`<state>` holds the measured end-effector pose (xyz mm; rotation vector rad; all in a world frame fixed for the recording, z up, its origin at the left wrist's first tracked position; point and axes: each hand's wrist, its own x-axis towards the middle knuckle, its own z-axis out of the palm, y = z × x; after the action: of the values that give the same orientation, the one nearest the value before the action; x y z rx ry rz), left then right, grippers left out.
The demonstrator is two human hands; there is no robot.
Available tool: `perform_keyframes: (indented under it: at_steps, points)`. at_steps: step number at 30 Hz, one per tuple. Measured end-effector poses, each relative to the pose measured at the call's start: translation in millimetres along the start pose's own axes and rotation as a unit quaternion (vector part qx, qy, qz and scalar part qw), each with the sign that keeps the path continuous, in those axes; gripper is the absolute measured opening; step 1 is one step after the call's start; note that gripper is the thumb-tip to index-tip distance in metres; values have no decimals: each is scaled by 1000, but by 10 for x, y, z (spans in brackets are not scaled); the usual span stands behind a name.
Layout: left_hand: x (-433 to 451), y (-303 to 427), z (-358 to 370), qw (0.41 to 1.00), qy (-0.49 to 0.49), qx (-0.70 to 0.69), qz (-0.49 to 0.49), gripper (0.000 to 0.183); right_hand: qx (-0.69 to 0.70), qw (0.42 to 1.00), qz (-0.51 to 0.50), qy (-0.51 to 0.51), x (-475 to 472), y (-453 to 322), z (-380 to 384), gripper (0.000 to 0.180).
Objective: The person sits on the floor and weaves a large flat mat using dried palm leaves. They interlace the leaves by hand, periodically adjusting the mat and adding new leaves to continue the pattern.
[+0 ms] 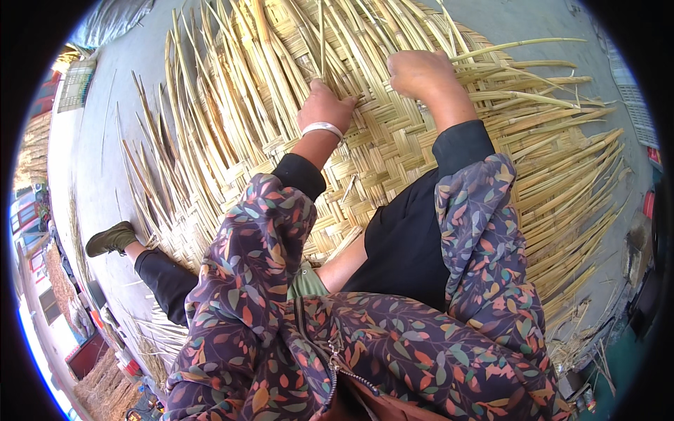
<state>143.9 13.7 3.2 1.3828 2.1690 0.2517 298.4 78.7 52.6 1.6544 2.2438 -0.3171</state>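
A large mat (376, 126) of flat split reeds, woven in a twill pattern, lies on the ground beneath me. I sit or squat on it with one bare shin touching the weave. My left hand (326, 108), with a white bangle at the wrist, is closed on a reed strip (321, 39) that runs away from me. Its thumb rests on the weave. My right hand (421, 73) is curled in a fist farther right, around a pale reed strip (518, 47) that sticks out to the right. The fingertips of both hands are hidden.
Long unwoven reed ends (195, 116) fan out at the left, far and right edges (563, 184) of the mat. My shoe (110, 239) stands on grey concrete (100, 147). Straw scraps (568, 337) lie at lower right. A white plastic crate (632, 100) stands at far right.
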Motion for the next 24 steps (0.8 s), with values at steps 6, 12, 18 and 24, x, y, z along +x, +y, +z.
perform_keyframes:
  at_steps: [6,12,18,24]
  points:
    - [-172,-12,177,993,118,-14,27,76,-5,1000,-16,-6,49,-55,60,24]
    - [-230,-176,342,960,224,-128,106,83,8,1000,-13,3,74,-29,87,22]
    - [-346,-296,485,949,239,-38,201,50,22,999,-23,3,56,-17,61,19]
    - [-355,-332,562,941,236,22,243,37,-3,998,-50,45,32,-67,57,19]
